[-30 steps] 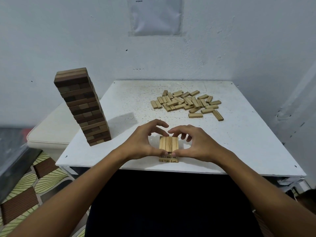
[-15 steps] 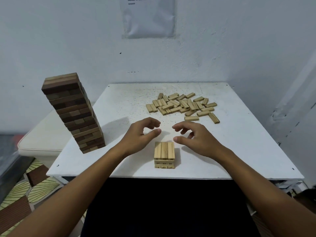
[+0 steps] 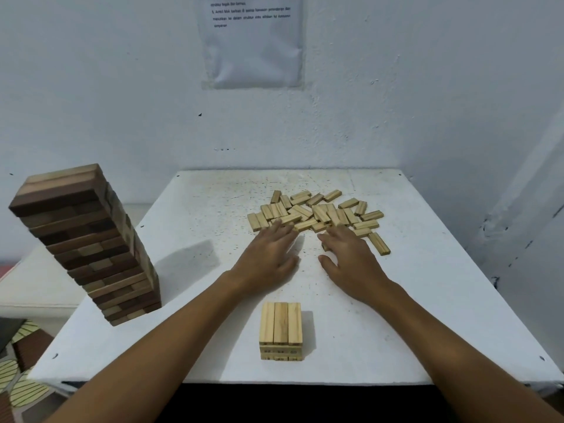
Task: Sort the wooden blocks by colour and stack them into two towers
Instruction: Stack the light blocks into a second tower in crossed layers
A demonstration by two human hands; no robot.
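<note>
Your left hand (image 3: 268, 254) and right hand (image 3: 351, 261) reach, fingers spread, empty | loose light blocks (image 3: 317, 213) at your fingertips; light stack (image 3: 281, 331) behind your wrists, barely begun | dark tower (image 3: 88, 242) stands finished

Printed lines are seen on a paper sheet (image 3: 253, 41) taped to the wall, far beyond the fingertips; no word can be read.

One head-worn view — looking forward and down, close over the white table (image 3: 427, 300).
</note>
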